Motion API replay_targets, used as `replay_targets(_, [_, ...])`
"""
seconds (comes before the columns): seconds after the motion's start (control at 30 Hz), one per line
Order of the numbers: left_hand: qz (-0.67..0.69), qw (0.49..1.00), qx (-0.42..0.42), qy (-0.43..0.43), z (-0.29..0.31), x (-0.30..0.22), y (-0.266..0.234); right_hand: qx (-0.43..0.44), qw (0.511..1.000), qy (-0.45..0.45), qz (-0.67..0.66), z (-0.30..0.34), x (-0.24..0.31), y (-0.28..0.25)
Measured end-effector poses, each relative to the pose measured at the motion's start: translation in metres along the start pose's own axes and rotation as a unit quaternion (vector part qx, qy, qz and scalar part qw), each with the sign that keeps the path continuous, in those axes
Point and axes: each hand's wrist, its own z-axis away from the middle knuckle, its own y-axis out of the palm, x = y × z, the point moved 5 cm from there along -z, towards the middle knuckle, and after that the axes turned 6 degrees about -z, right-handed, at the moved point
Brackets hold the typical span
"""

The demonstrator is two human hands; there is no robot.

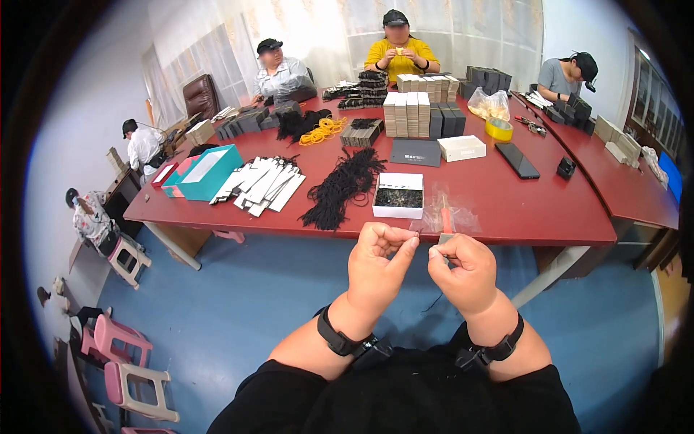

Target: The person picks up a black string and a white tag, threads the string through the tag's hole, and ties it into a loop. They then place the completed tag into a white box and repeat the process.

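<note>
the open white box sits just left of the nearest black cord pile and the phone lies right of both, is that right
Not quite: the head view shows the open white box just right of the nearest black cord pile, not left. The phone does lie right of both.

What a shine on that tabletop [549, 211]: smooth, glossy, deep red. Taking 12 o'clock as straight across from its near edge, a tool [446, 219] there has a smooth, plastic-looking orange handle. Matt, fibrous black cords [340, 192] heap at 11; smooth white card-like strips [271, 182] and a satiny teal paperboard box [225, 176] sit at 10. At 1, a phone [517, 160] shows slick dark glass near glossy yellow tape [499, 135].
</note>
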Motion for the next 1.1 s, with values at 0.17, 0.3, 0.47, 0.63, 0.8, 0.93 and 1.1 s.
replay_targets(0.17, [0.004,1.0,0.004,0.004,0.0,0.002,-0.003,0.028,0.999,0.005,-0.027,0.002,0.002,0.004])
replay_targets(0.3, [0.005,1.0,0.004,0.005,-0.001,0.005,-0.003,0.037,0.997,0.052,-0.043,0.001,-0.007,0.006])
replay_targets(0.47, [-0.001,1.0,0.003,0.011,-0.001,0.001,0.0,0.033,0.991,0.115,-0.062,0.003,-0.018,0.006])
replay_targets(0.63, [-0.081,0.994,0.028,0.062,0.005,0.002,0.003,-0.008,0.979,0.154,-0.134,0.009,-0.023,0.012])
replay_targets(0.8, [-0.174,0.978,0.043,0.105,0.01,-0.003,0.005,0.045,0.987,0.109,-0.111,0.008,-0.024,0.011])
replay_targets(0.93, [-0.1,0.99,0.075,0.07,0.011,-0.001,0.016,-0.009,0.949,0.17,-0.264,0.016,-0.028,0.012])
replay_targets(1.1, [-0.093,0.937,0.336,-0.003,0.024,0.006,0.041,-0.08,0.849,0.27,-0.448,0.016,-0.03,0.003])
